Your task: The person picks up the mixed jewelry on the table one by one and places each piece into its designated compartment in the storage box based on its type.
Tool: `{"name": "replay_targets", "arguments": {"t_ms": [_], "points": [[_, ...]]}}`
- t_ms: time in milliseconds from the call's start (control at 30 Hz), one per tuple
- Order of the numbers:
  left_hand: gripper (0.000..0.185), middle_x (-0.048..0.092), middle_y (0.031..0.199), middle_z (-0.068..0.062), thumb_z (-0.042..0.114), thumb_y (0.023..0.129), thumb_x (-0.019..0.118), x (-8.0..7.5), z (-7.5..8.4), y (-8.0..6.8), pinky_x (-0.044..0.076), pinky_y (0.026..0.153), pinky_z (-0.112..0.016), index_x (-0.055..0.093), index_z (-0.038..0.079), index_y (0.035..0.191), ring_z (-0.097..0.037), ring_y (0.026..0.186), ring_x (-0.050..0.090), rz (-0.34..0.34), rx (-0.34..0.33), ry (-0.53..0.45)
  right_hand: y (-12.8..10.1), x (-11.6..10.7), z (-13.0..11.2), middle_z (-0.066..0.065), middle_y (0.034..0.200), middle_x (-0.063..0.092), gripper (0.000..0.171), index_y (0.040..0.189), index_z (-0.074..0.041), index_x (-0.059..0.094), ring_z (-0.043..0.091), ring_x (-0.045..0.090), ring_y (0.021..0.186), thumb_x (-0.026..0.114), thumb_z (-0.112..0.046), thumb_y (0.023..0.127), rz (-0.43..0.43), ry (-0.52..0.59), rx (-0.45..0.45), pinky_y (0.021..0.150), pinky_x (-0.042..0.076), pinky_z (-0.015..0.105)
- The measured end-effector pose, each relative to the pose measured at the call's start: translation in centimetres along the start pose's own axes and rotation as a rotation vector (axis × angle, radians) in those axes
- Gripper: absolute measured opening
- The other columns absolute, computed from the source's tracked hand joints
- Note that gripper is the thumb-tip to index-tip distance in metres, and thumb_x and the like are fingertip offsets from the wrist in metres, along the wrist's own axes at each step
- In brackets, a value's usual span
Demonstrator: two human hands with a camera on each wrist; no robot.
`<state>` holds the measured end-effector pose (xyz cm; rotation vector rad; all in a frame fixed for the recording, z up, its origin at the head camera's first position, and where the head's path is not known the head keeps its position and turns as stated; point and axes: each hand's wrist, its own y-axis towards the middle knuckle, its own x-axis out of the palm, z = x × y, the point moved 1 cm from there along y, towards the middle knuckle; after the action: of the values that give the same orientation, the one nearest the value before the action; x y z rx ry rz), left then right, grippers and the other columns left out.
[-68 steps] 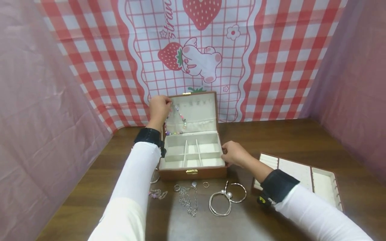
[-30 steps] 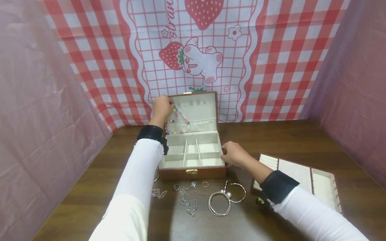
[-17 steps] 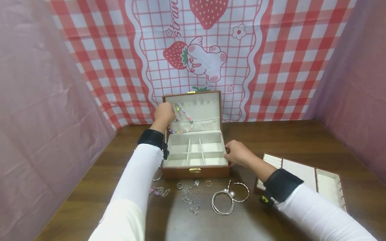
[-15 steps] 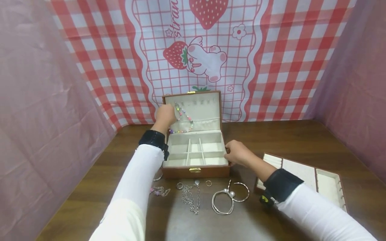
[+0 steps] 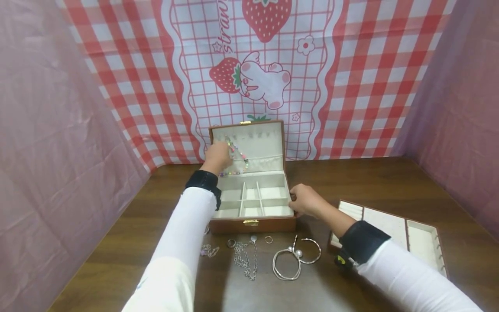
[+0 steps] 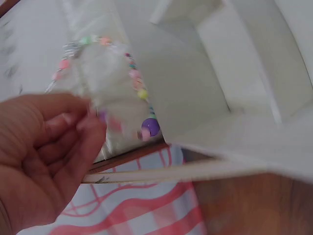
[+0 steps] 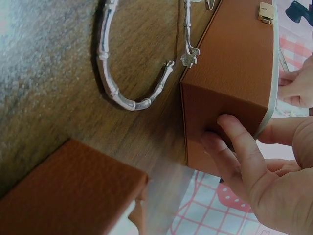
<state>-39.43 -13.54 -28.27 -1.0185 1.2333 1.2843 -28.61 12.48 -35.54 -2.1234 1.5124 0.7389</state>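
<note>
A brown jewellery box (image 5: 251,224) stands open on the wooden table, its cream lid (image 5: 257,143) upright. My left hand (image 5: 218,157) reaches into the lid and touches a colourful beaded bracelet (image 5: 238,152) that hangs there; in the left wrist view the curled fingers (image 6: 78,137) sit by the beads (image 6: 149,126). My right hand (image 5: 306,200) holds the box's right side, with fingertips (image 7: 230,142) pressed on the brown wall (image 7: 230,73) and the thumb over the rim.
In front of the box lie a silver chain (image 5: 244,260), small rings (image 5: 268,239), silver bangles (image 5: 296,259) and a pink trinket (image 5: 208,250). A brown tray insert (image 5: 390,225) sits at the right. A strawberry-print cloth hangs behind; pink cloth walls flank the table.
My left hand has dropped slightly from the lid's top edge down to the hanging bracelet. The right hand has kept its hold on the box side.
</note>
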Motion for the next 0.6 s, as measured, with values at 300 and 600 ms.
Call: {"name": "replay_targets", "arguments": {"t_ms": [300, 600], "points": [[0.016, 0.068, 0.064, -0.005, 0.013, 0.087, 0.069, 0.8, -0.6, 0.9, 0.057, 0.066, -0.027, 0.069, 0.0, 0.077, -0.013, 0.054, 0.066, -0.109, -0.189, -0.687, -0.1, -0.2, 0.0, 0.017, 0.077, 0.062, 0.022, 0.101, 0.017, 0.06, 0.026, 0.068, 0.062, 0.055, 0.007, 0.082, 0.0, -0.042, -0.014, 0.053, 0.057, 0.029], [0.02, 0.068, 0.066, -0.005, 0.022, 0.083, 0.075, 2.1, 1.2, 0.3, 0.054, 0.069, -0.027, 0.071, 0.004, 0.076, -0.017, 0.065, 0.067, -0.072, -0.094, -0.489, -0.3, -0.1, -0.1, 0.016, 0.077, 0.061, 0.018, 0.097, 0.014, 0.061, 0.024, 0.068, 0.063, 0.054, 0.006, 0.083, -0.012, -0.043, -0.018, 0.054, 0.058, 0.031]]}}
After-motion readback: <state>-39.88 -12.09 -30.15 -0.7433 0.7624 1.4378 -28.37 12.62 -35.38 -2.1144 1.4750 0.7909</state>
